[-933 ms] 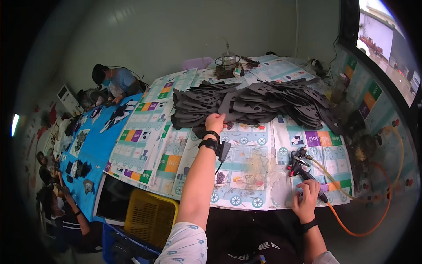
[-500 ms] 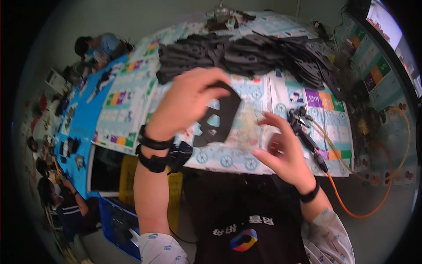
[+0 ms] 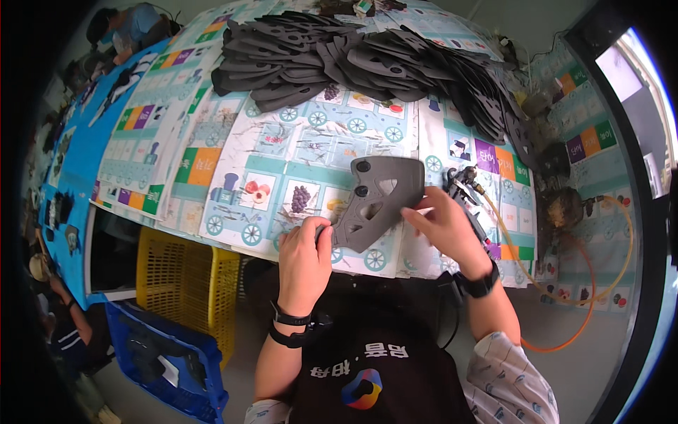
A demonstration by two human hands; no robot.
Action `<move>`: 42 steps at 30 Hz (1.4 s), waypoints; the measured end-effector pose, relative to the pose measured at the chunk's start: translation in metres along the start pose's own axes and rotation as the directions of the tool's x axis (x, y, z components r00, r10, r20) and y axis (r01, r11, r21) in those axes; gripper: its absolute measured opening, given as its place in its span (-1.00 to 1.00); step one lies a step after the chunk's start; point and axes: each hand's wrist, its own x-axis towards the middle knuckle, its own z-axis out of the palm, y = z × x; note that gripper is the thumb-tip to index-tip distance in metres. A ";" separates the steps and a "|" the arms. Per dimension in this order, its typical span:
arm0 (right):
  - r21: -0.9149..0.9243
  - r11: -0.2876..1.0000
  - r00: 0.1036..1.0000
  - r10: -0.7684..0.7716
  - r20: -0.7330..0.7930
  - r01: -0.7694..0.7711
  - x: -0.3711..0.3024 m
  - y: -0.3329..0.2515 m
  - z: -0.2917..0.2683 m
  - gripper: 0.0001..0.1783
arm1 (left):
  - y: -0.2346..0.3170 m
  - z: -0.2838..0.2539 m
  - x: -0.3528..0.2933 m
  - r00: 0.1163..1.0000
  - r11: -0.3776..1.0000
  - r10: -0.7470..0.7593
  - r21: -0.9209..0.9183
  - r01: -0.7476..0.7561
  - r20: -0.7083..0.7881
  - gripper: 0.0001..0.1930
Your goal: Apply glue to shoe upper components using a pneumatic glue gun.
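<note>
Workbench covering: a play mat (image 3: 296, 152) w/ train and fruit cartoons, spread over the table top; further mats w/ coloured blocks run off to the left. Far side of bench: large heap of dark grey cut pieces (image 3: 367, 63), overlapping, stretching from centre-left to the right edge.

Centre: one grey flat piece (image 3: 378, 201), mask-like outline w/ two round holes near its top-left corner and several cut-out openings, held tilted just above the mat's near edge, in front of the person's chest. Left hand (image 3: 305, 263): fingers curled shut on the piece's lower-left corner, thumb on top; black band at the wrist. Right hand (image 3: 445, 226): fingers extended, tips pinching the piece's right-hand edge; black watch at the wrist.

Just beside the right hand, on the mat: a small black spray-type tool (image 3: 462, 185), partly hidden by the hand, w/ an orange hose (image 3: 565, 311) looping off to the right and down past the bench edge.

Below bench, left: yellow plastic crate (image 3: 187, 279); nearer, a blue crate (image 3: 166, 357) w/ dark items inside. Upper left: another person (image 3: 134, 25) bent over the far end of the table.
</note>
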 end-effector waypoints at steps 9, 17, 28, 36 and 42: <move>-0.689 0.718 0.987 -0.159 -0.029 0.096 -0.007 0.056 -0.073 -0.10 | -0.017 0.017 0.015 0.950 0.932 0.310 0.211 -0.296 -0.038 -0.72; -0.134 0.990 0.988 -0.063 -0.138 0.044 -0.009 0.047 -0.089 -0.44 | -0.018 0.015 0.018 0.966 0.968 0.240 0.099 -0.231 -0.100 -0.70; 0.002 0.926 0.822 0.333 0.463 -0.377 -0.025 -0.050 -0.029 -0.27 | -0.023 0.015 0.019 0.964 0.963 0.254 0.111 -0.245 -0.078 -0.68; -0.173 0.901 0.779 0.432 0.455 -0.399 -0.020 -0.054 -0.014 -0.31 | -0.029 0.013 0.016 0.959 0.965 0.260 0.074 -0.252 -0.117 -0.66; -0.096 0.918 0.810 0.386 0.441 -0.385 -0.021 -0.055 -0.008 -0.29 | -0.030 0.016 0.016 0.956 0.962 0.268 0.082 -0.259 -0.120 -0.65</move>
